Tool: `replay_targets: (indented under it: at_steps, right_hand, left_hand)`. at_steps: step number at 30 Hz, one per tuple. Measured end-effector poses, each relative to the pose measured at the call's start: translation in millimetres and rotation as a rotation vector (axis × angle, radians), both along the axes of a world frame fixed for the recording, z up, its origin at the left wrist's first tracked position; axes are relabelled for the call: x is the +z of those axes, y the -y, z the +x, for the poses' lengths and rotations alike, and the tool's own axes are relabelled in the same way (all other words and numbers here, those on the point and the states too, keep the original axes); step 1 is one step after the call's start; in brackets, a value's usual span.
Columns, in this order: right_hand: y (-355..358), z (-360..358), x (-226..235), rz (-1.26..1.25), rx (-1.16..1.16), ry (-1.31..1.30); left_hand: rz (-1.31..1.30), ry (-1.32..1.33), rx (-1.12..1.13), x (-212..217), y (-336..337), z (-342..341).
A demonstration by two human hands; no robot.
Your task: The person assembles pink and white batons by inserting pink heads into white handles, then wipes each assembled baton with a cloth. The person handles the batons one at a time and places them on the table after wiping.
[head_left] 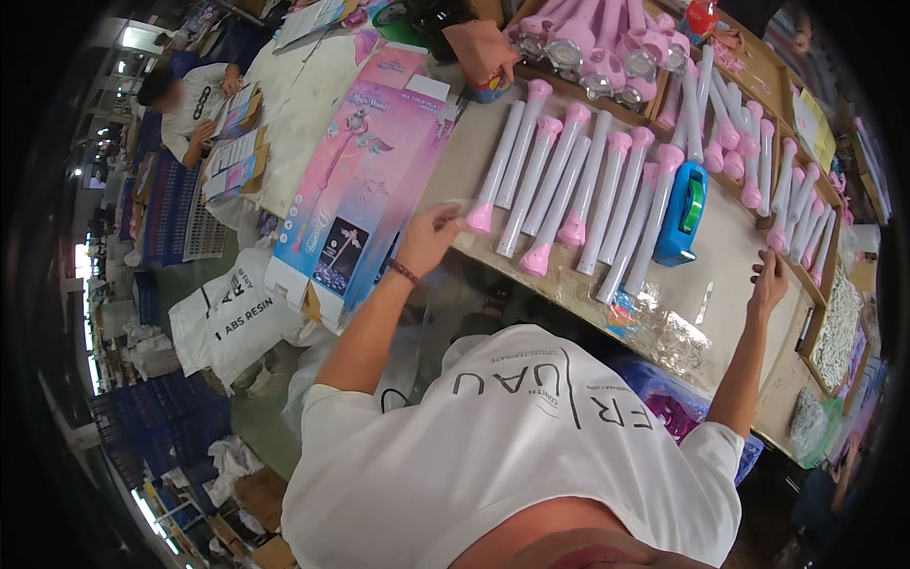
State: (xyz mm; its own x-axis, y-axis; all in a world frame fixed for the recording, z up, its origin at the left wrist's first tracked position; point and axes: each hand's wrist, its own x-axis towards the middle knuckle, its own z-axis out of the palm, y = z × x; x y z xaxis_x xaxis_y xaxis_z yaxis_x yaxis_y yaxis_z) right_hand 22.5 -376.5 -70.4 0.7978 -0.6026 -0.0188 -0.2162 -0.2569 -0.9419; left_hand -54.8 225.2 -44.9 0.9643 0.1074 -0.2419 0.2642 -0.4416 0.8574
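My left hand (431, 237) is at the table's left edge with its fingers loosely bent and nothing seen in them. Just beyond its fingertips lies the nearest of several white tubes with pink ends (481, 218), set side by side in a slanting row. My right hand (770, 282) hangs over the right part of the table, fingers apart and empty. Close by it, more pink-ended tubes (777, 235) lie in a cardboard tray. Between the hands, a blue tape dispenser (678, 223) with a green roll stands against the row's right end.
Pink and blue printed boxes (365, 180) lie left of my left hand. At the back, a box holds pink wand heads (602, 57). Clear plastic film (654, 327) covers the table's near edge. A white sack (237, 318) stands lower left. Another person (194, 109) sits at the far left.
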Motion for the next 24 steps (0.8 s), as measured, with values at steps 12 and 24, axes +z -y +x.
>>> replay_targets:
  at_steps: [12, 24]
  right_hand:
    - [-400, 136, 66, -0.873, 0.787, 0.556]
    - [-526, 264, 11, -1.073, 0.732, 0.622]
  left_hand:
    - [-1.370, -0.026, -0.107, 37, -8, 78]
    - [-1.835, 0.063, 0.005, 54, -114, 76]
